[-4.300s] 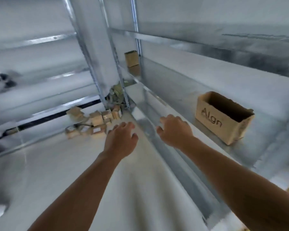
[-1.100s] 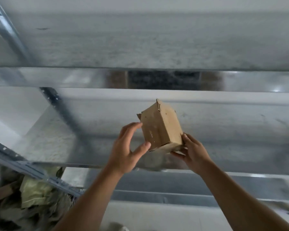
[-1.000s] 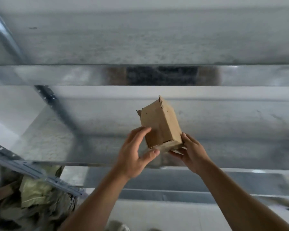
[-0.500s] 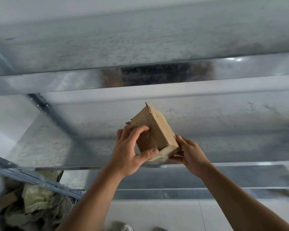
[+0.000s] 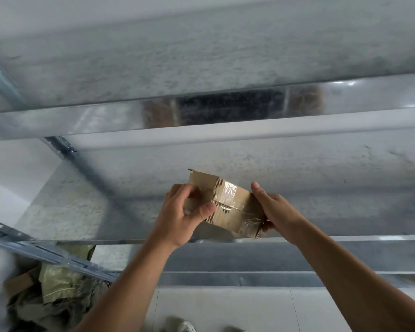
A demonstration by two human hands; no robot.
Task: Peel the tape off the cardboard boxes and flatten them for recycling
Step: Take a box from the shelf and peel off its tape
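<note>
Hanging in mid-air between two hands, the small cardboard box (image 5: pixel 240 212) was tilted, its right end lower than its left, and it touched no surface. A strip of clear, wrinkled tape (image 5: pixel 229 190) ran across its upper face and down over the near side, and a torn flap edge stuck up at the far left corner. The left hand (image 5: pixel 180 219) gripped the box's left end, fingers curled over the top and the thumb pressed against the near face just beside the tape. The right hand (image 5: pixel 277 212) clasped the right end, the forefinger reaching up along it and the other fingers curled under the lower corner. Behind the box lay a grey metal shelf (image 5: pixel 321 178), with a shiny front rail (image 5: pixel 82 121) above it. At lower left sat a heap of crumpled greenish wrapping (image 5: pixel 55 283), and the pale floor (image 5: pixel 225 307) showed beneath the forearms.
</note>
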